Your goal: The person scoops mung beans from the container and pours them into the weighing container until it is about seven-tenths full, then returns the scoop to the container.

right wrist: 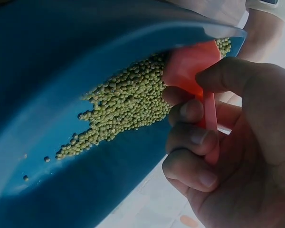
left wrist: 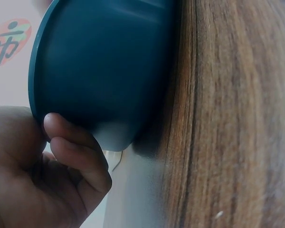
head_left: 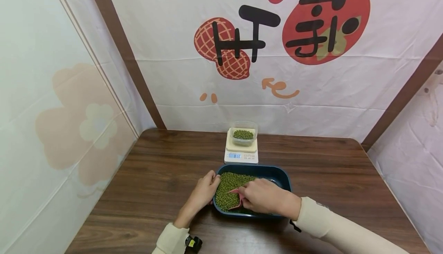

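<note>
A dark blue tub (head_left: 283, 179) of green mung beans (head_left: 226, 192) stands on the table, the beans heaped toward its left end. My left hand (head_left: 204, 188) grips the tub's left rim; in the left wrist view its fingers (left wrist: 73, 147) curl against the outer wall. With my right hand (head_left: 264, 197) I hold a pink scoop (right wrist: 192, 66) by its handle, fingers wrapped round it and thumb near the bowl. The scoop's bowl is down among the beans. Toward the right end, the tub's floor shows with a few loose beans.
Behind the tub, a white kitchen scale (head_left: 241, 157) reads about 813 on its display. On it rests a clear plastic container (head_left: 256, 131) with some green beans inside. A printed cloth (head_left: 166, 85) hangs behind the brown wooden table (head_left: 166, 169).
</note>
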Demonstrator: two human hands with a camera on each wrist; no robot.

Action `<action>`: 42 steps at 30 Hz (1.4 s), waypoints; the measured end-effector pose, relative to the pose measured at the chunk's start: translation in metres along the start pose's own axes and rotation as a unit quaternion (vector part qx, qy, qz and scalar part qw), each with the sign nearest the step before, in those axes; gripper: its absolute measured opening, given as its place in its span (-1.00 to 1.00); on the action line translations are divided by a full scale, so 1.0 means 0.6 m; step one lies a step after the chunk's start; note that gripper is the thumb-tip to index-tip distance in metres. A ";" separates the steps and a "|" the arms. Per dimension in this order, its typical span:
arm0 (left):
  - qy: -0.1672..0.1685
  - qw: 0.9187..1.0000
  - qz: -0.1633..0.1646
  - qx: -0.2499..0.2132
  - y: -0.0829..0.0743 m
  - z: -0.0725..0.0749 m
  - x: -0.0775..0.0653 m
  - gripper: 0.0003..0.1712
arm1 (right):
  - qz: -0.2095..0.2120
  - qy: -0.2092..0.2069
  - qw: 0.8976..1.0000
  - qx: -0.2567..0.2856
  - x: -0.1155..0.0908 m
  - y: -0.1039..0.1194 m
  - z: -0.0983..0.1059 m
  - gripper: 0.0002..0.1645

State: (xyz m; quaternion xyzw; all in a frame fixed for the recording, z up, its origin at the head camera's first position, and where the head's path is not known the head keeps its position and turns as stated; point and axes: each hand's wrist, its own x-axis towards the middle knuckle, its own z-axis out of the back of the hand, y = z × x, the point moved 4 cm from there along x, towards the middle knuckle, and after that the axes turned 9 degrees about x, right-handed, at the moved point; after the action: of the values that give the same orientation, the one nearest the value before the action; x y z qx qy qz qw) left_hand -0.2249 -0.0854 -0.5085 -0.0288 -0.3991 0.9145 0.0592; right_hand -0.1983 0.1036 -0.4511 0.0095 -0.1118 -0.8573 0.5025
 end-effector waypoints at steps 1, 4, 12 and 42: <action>-0.001 1.000 0.000 0.000 0.000 0.000 0.000 -0.66 | 0.000 0.000 1.000 0.001 0.000 0.000 0.000 -0.81; -0.002 1.000 0.001 0.000 -0.001 0.000 0.000 -0.66 | -0.002 0.002 1.000 0.003 0.000 0.000 0.001 -0.79; 0.000 1.000 0.002 -0.001 -0.004 -0.002 -0.002 -0.66 | -0.018 0.017 1.000 0.019 0.000 -0.001 -0.001 -0.84; -0.003 1.000 0.007 0.011 0.001 -0.001 0.001 -0.65 | -0.028 -0.014 0.992 0.119 -0.019 -0.031 -0.027 -0.81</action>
State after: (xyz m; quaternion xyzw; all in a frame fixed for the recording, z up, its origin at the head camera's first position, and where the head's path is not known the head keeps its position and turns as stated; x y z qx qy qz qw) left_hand -0.2257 -0.0852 -0.5091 -0.0286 -0.3885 0.9195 0.0523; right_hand -0.2067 0.1193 -0.4716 0.0600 -0.2197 -0.8518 0.4718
